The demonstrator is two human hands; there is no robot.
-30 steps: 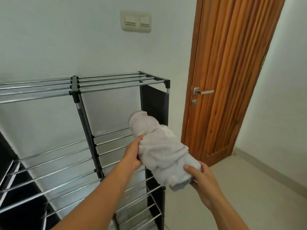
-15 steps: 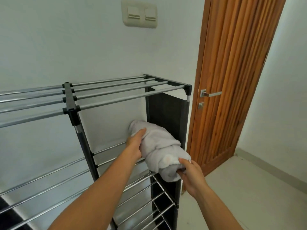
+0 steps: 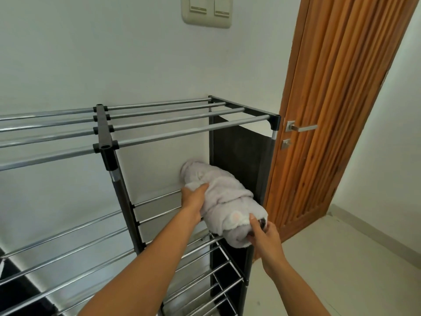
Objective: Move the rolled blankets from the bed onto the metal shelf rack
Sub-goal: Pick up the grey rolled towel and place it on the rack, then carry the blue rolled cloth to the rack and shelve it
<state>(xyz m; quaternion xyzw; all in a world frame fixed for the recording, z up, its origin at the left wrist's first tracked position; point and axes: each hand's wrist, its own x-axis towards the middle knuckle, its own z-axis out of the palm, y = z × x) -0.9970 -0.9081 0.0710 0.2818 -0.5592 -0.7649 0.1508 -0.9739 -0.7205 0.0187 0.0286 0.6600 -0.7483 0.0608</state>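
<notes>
Soft, even daylight fills the room, bright on the pale plastered wall [image 3: 114, 65]. The chrome-and-black metal shelf rack [image 3: 159, 124] shows streaky glare on its bars. Straight lines bow toward the edges; focus stays sharp throughout.

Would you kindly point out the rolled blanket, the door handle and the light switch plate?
rolled blanket [image 3: 224, 197]: head view, middle of roll.
door handle [image 3: 304, 127]: head view, lever.
light switch plate [image 3: 208, 10]: head view, centre.

White plastered wall [image 3: 114, 53], double light switch [image 3: 206, 12] high up. Ribbed wooden door [image 3: 337, 110] at right, metal lever handle [image 3: 300, 127], lock [image 3: 286, 143] beneath. Pale tiled floor [image 3: 341, 258], low skirting [image 3: 376, 231]. Even daylight.
</notes>
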